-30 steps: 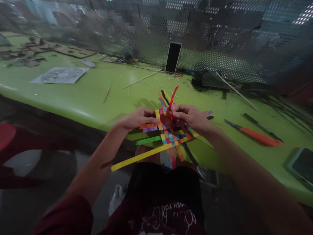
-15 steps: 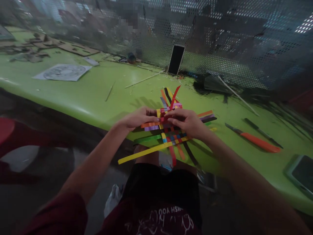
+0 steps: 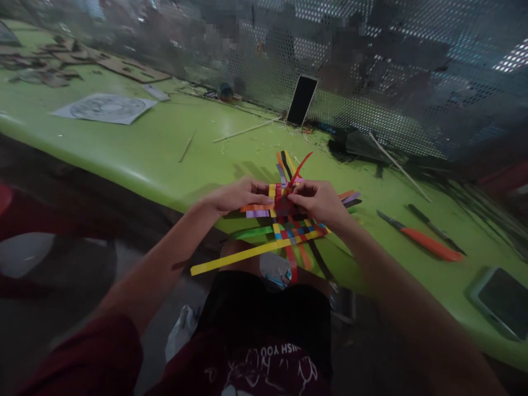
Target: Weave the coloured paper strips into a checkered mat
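A mat woven from coloured paper strips (image 3: 293, 230) lies at the near edge of the green table (image 3: 157, 148), with long loose ends sticking out on every side. A yellow strip (image 3: 235, 258) hangs out past the table edge toward my lap. My left hand (image 3: 233, 196) presses on the mat's left side, its fingers closed over the strips. My right hand (image 3: 319, 202) pinches a red strip (image 3: 300, 168) that curls up at the mat's far edge. The two hands almost meet above the weave.
An orange-handled knife (image 3: 423, 243) and a dark tool (image 3: 436, 230) lie to the right. A phone (image 3: 499, 300) lies at the right edge; another phone (image 3: 301, 100) leans on the mesh screen behind. A printed sheet (image 3: 105, 106), cardboard pieces (image 3: 132, 69) and thin sticks (image 3: 243, 131) lie far left.
My hands stayed on the weave, with the fingers shifting slightly along the red strip. The view tilted, so the mat and table sit a little differently in frame.
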Demonstrator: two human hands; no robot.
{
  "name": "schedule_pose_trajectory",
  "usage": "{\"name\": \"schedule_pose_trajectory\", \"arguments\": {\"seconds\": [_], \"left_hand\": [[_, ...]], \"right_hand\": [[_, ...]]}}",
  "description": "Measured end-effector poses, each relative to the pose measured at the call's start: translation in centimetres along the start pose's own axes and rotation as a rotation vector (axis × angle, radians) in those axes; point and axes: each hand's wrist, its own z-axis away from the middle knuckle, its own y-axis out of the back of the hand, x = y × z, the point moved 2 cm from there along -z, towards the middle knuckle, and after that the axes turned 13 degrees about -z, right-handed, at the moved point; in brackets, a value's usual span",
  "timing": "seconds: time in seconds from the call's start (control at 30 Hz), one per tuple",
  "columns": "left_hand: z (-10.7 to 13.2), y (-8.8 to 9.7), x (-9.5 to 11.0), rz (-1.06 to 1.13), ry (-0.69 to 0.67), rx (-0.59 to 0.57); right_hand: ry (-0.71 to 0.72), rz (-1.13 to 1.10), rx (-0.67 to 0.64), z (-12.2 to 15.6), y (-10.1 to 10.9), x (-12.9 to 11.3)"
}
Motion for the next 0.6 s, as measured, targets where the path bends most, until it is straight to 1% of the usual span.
{"name": "schedule_pose_trajectory", "arguments": {"seconds": [0.13,0.2,0.37,0.6], "left_hand": [[0.1,0.0,0.1,0.004,-0.017,-0.005],[0.1,0.0,0.1,-0.005,-0.021,-0.007],[0.0,0.2,0.1,-0.103,-0.052,-0.017],[-0.2,0.4,-0.2,-0.171,-0.106,-0.039]], "right_hand": [[-0.087,0.003,-0.063,-0.1,0.4,-0.6],[-0.106,0.046,-0.106,-0.2,0.6,-1.0],[-0.091,0.164,-0.132,-0.7,0.7,-1.4],[-0.088,0.242,-0.207,-1.2,0.5,-2.0]]}}
